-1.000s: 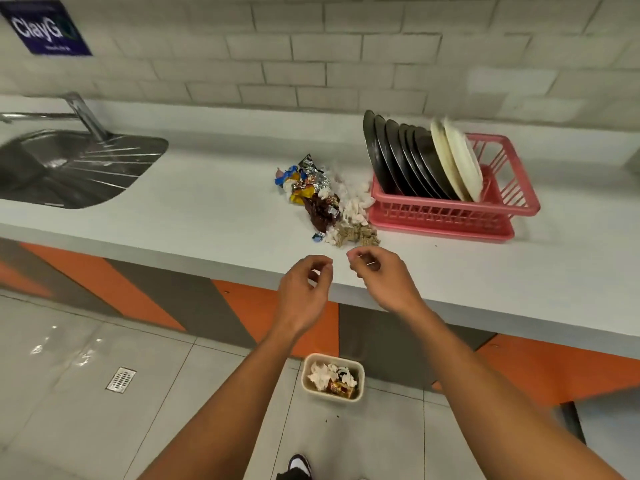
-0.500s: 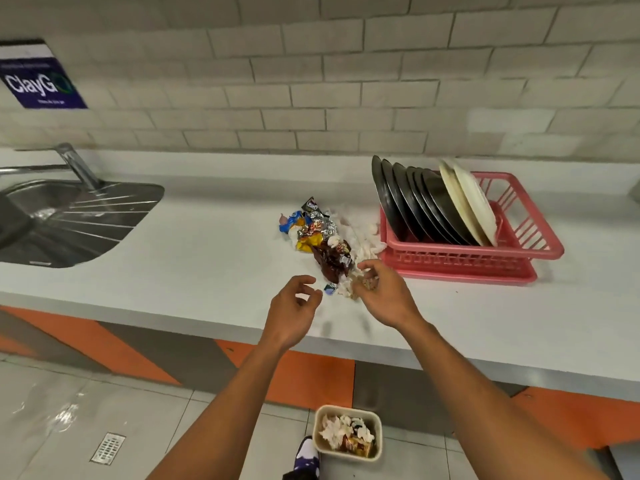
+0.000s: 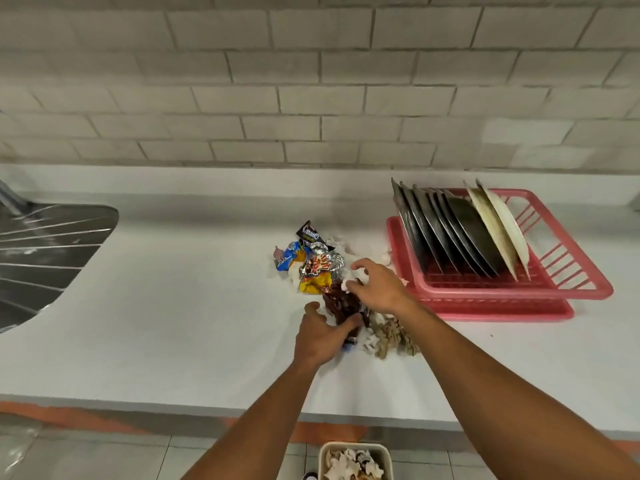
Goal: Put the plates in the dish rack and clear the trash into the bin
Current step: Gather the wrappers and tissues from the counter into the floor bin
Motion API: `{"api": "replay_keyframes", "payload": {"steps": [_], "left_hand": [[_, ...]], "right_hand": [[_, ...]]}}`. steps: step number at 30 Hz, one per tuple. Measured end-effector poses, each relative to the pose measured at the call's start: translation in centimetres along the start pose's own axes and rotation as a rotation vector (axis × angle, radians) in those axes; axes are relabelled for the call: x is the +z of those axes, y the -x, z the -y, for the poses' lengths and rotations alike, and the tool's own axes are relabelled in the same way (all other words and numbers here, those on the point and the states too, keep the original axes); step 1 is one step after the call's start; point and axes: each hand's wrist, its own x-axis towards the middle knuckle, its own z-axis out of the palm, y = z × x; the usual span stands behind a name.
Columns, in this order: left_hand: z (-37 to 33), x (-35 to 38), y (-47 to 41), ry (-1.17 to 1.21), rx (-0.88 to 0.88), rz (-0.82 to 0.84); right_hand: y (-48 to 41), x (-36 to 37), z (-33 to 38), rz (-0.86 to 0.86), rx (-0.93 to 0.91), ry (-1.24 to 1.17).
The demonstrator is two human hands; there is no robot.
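Counter (image 3: 173, 306): white, running the full width below a grey brick wall (image 3: 311, 98). A steel sink (image 3: 45, 251) drainboard sits at the far left, well apart from the work area.

Rack (image 3: 585, 289): pink, on the counter at the right. The plates (image 3: 446, 233) stand on edge in it in one row, tilted back to the right. The dark ones are to the left and two pale ones are at the right end of the row. The right part of the rack holds nothing visible.

Trash (image 3: 313, 268): a loose heap on the counter just left of the rack, made up of coloured foil packets, white paper scraps and some crumpled brown paper at the near side. A dark brown wrapper (image 3: 341, 303) lies in the middle of the heap, between the two hands.

Left hand (image 3: 320, 336): palm down on the near end of the heap. Its fingers bend over the near end of the wrapper and the thumb stands apart to the left. Whether the grip has closed cannot be told.

Right hand (image 3: 379, 289): over the right side of the heap, close beside the rack's front corner. Its fingers are curled, and thumb and fingertips pinch a white scrap (image 3: 348, 285).

Bin (image 3: 384, 455): a small pale tub on the floor below the counter edge, at the bottom of the view. White and brown paper is already inside.
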Motion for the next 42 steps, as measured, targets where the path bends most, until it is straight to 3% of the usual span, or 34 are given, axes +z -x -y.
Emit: {"api": "replay_keyframes", "payload": {"steps": [8,16,25,31,35,39,42], "left_hand": [[-0.8,-0.4,-2.7,-0.033,0.044,0.071],[-0.4,-2.5,-2.4,0.063,0.166,0.037],[-3.3,-6.3,0.7,0.175,0.292,-0.010],[-4.7,-6.3,3.0,0.239,0.419,0.051],[-4.9,-5.8,3.8,0.293,0.458,0.166],[-4.1,-5.3,3.7,0.300,0.464,0.291],[-3.0,-4.5,3.4,0.205,0.460,0.247]], "right_hand": [[-2.6,1.7,1.0,0.114,0.003,0.159],[-1.8,1.1,2.7,0.133,-0.001,0.147],[0.9,0.6,4.6,0.059,-0.020,-0.183],[2.3,1.0,4.1,-0.002,0.003,-0.608],[4.1,0.2,3.5,-0.200,0.009,-0.708],[6.1,-0.9,2.0,-0.279,-0.006,-0.757],[7.8,-1.3,1.1,-0.319,0.035,-0.778]]}}
